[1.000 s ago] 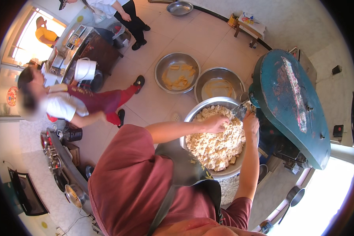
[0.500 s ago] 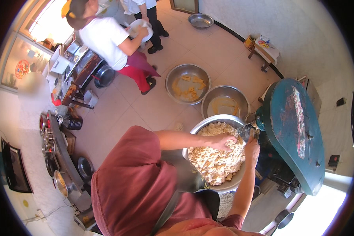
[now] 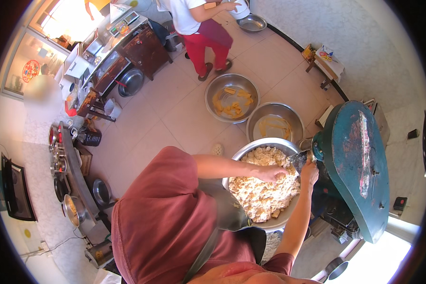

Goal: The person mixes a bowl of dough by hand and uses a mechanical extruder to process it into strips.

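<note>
Floor (image 3: 175,125) opens beyond the bowl rim (image 3: 272,140); right fingers (image 3: 309,167) grip a scraper (image 3: 297,161), left fingers' (image 3: 275,171) hold unclear.

At the upper edge, a co-worker (image 3: 189,19) loses the head and a bucket (image 3: 240,10) its top. A pale blur (image 3: 41,94) masks a patch at left. Right of centre, the right hand (image 3: 309,173) partly covers a scraper-like piece (image 3: 298,161); its grip is unclear. The apron (image 3: 229,208) hides the basin's (image 3: 248,145) lower-left rim.

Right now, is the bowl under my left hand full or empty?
Largely full: pale, lumpy mixture hides the bottom of the bowl.
</note>
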`<control>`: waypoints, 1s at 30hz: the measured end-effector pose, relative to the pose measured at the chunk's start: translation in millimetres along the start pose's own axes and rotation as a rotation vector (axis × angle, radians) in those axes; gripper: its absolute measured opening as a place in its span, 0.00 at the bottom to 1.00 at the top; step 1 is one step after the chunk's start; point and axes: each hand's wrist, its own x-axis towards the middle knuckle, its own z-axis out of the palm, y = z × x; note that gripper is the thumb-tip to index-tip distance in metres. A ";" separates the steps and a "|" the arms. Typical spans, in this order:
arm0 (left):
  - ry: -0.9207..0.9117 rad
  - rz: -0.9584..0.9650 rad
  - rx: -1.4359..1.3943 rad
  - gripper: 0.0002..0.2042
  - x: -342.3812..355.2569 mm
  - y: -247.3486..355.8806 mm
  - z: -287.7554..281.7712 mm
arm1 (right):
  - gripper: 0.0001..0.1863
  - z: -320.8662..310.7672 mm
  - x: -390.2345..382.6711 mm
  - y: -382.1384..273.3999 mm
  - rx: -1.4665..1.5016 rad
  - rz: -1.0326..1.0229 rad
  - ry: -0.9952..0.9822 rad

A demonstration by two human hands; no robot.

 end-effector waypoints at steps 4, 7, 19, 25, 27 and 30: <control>0.002 0.064 0.056 0.29 -4.7 14.4 -6.6 | 0.17 1.4 -25.1 5.2 -0.003 -0.048 0.111; -0.118 0.032 -0.162 0.29 2.8 -9.4 4.7 | 0.19 -2.9 -0.8 4.9 -0.138 -0.121 -0.091; -0.135 -0.190 0.026 0.28 -17.3 50.3 -19.8 | 0.22 -21.2 -27.5 -24.0 0.112 0.122 -0.048; -0.034 -0.184 0.131 0.27 17.1 50.7 -11.5 | 0.25 -24.7 -7.3 -13.3 0.242 0.084 0.175; -0.046 -0.326 0.160 0.28 53.7 106.9 -12.6 | 0.26 -10.2 -8.8 8.3 0.253 0.176 0.151; 0.094 -0.182 0.477 0.30 92.2 85.2 -17.4 | 0.25 -10.0 -35.3 17.3 0.274 0.170 0.111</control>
